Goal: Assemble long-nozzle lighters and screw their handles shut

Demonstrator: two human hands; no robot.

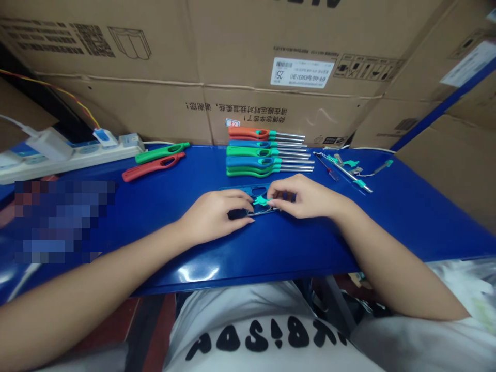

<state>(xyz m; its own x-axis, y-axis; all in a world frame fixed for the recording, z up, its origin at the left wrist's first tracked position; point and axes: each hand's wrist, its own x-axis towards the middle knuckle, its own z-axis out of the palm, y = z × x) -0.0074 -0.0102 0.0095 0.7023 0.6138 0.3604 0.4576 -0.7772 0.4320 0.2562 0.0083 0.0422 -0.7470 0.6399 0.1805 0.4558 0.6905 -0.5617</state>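
Observation:
On the table before me lies a blue lighter casing (238,188), partly hidden by my fingers. My right hand (300,196) pinches a small teal trigger piece (262,201) between thumb and fingertips, just in front of the casing. My left hand (219,214) rests to the left, thumb and fingers apart, its fingertips close beside the trigger piece. A thin metal rod with wires (265,211) runs below the trigger piece, between both hands; whether the left fingers touch it is hard to see.
Several assembled long lighters (251,152) are stacked behind my hands. To the right lie loose rods with teal parts (349,173) and a small screwdriver (332,173). Green (163,153) and red (153,167) casings lie left, near a power strip (85,155). Cardboard (155,103) walls the back.

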